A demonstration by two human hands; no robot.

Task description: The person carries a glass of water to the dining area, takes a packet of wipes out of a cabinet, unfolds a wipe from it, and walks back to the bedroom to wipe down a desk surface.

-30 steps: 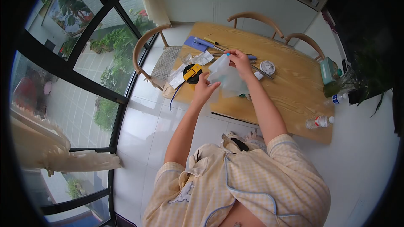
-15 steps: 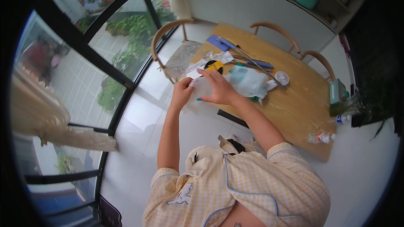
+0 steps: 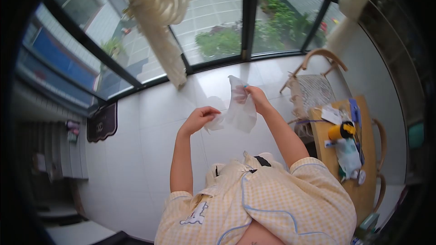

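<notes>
My left hand [image 3: 199, 120] is closed, pinching a small crumpled piece of thin white sheet [image 3: 215, 121] over the tiled floor. To its right, my right hand [image 3: 258, 98] grips the edge of a larger, see-through white sheet [image 3: 241, 112] that hangs down; fingers show through it from behind. The two pieces look separate, with a narrow gap between them. Whether they are tissue or thin plastic I cannot tell.
A wooden table [image 3: 323, 150] at the right bears a yellow and black container [image 3: 340, 131], a pale green-white packet [image 3: 348, 156] and a white paper [image 3: 331, 115]. A chair [image 3: 313, 88] stands beside it. Glass doors [image 3: 213, 27], a curtain [image 3: 160, 31] and a dark mat [image 3: 102, 122] lie ahead and left.
My view has turned left, from the table towards the glass doors and floor. The hands have moved away from the table and apart, with white sheet now in each.
</notes>
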